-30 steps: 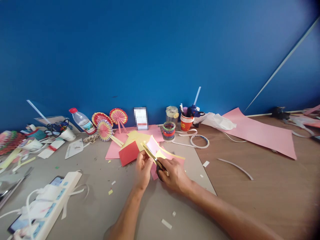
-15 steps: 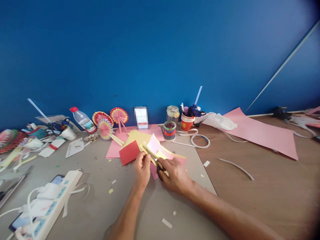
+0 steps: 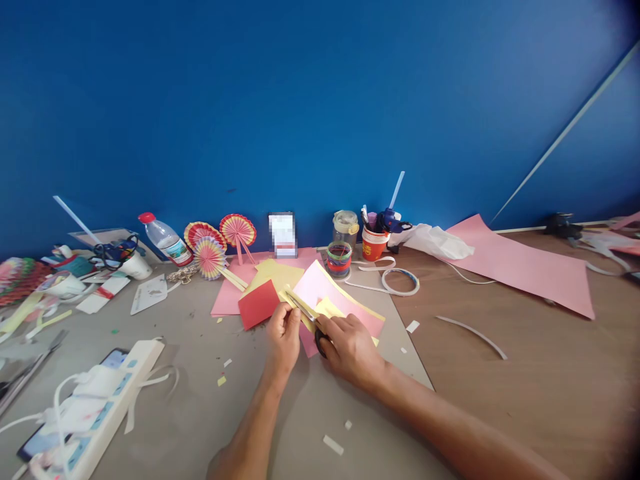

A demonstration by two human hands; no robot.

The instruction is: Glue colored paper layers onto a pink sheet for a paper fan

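My right hand (image 3: 354,348) grips a pair of scissors (image 3: 302,306), its dark handle partly hidden by the fingers and the blades angled up and left. Yellow paper (image 3: 286,293) lies along the blades, pinched at its edge by my left hand (image 3: 285,333). I cannot tell whether the blades are closed. Just beyond my right hand is a pale pink sheet with a yellow border (image 3: 320,283), a piece of yellow paper on it. A red paper rectangle (image 3: 259,305) sits left of my left fingers, over yellow sheets (image 3: 280,272) and pink paper (image 3: 225,300).
Folded paper fans (image 3: 238,231), a phone (image 3: 283,235), a jar (image 3: 345,227) and a red paper cup of tools (image 3: 375,244) line the blue wall. A power strip (image 3: 117,400) lies at left. Large pink paper (image 3: 525,267) covers part of the right table.
The pink sheet with the yellow border has swung right and flattened, showing more of its surface. My hands and the scissors have barely moved.
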